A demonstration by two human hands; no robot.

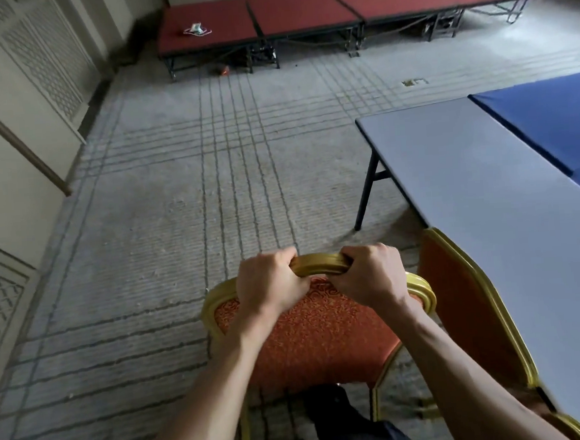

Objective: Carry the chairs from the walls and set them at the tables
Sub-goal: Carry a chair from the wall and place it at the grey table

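Fingers (pixel 286 257) of both hands curl over the gilt top rail (pixel 319 264) of a red-upholstered chair (pixel 310 335). The left hand (pixel 269 285) and right hand (pixel 371 276) grip it close together, with the backrest directly beneath them. Whether the chair's feet are off the carpet (pixel 178 210) we cannot tell.

We judge the step in hand to be the carry or placing, since the chair is held beside the grey bench (pixel 486 206) that runs along to the right of the fingers. Just right of the grip, a second chair (pixel 459 304) stands at the bench edge.

As we read it, the next move calls for turning the held chair towards the bench and setting it ahead of its neighbour without knocking the gilt frames together. The folding bench leg (pixel 369 190), ahead and right of the fingers, could catch a chair foot.

Farther right lies a blue-covered bench (pixel 549 126). Far ahead are red stage platforms (pixel 301 13), and to the left are panelled walls (pixel 16 101).
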